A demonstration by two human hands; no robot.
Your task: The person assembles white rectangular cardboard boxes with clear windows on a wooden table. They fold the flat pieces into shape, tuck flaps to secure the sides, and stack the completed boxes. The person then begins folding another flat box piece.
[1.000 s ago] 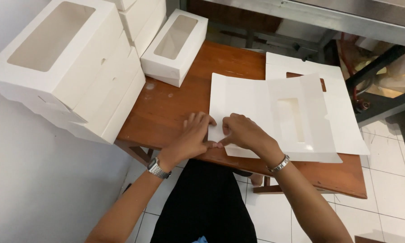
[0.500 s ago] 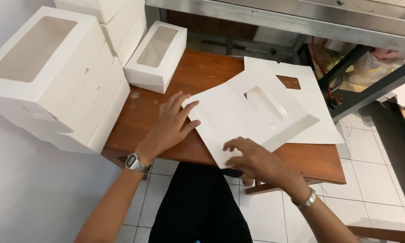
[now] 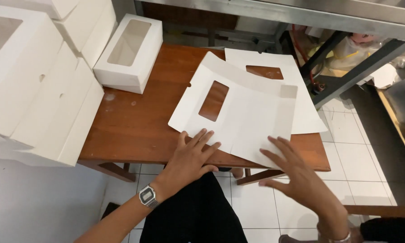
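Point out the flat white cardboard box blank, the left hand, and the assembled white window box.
Flat white cardboard box blank (image 3: pixel 252 121), head view, bare middle panel.
Left hand (image 3: pixel 191 157), head view, back.
Assembled white window box (image 3: pixel 141 67), head view, right wall.

Brown wooden counter carries two flat white windowed box blanks, overlapping; folded white window box at far left corner.

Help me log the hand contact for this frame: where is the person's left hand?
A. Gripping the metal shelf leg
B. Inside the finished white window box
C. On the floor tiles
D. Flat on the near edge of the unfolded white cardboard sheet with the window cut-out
D: the left hand lies spread with its fingers on the near edge of the unfolded white cardboard sheet on the brown wooden table.
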